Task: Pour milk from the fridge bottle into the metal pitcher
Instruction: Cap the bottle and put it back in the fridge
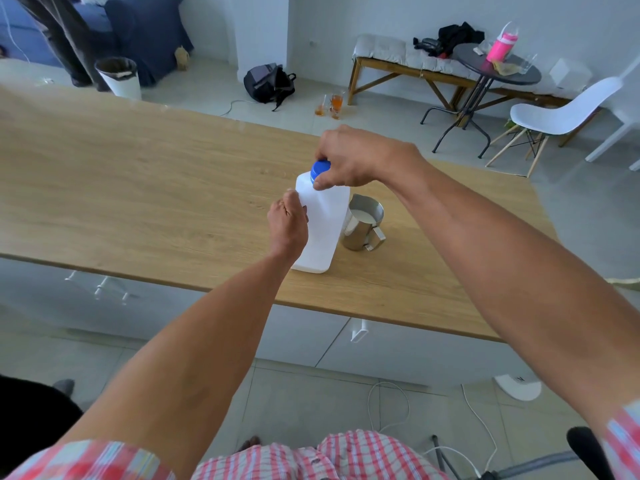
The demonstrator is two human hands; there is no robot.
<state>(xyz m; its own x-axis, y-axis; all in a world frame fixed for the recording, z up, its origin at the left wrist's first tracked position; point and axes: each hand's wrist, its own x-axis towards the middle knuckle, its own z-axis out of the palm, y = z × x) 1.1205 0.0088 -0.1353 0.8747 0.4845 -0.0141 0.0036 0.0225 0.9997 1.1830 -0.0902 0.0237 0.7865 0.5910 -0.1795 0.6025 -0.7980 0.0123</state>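
A white plastic milk bottle stands upright on the wooden table, near its front edge. My left hand grips the bottle's left side. My right hand comes from above and pinches the blue cap on the bottle's neck with thumb and fingers. Just right of the bottle stands the metal pitcher, upright, handle towards me, with white milk visible inside.
Behind the table are a bin, a black backpack, drinking glasses on the floor, a bench, a round dark table and a white chair. Cables lie on the floor near my feet.
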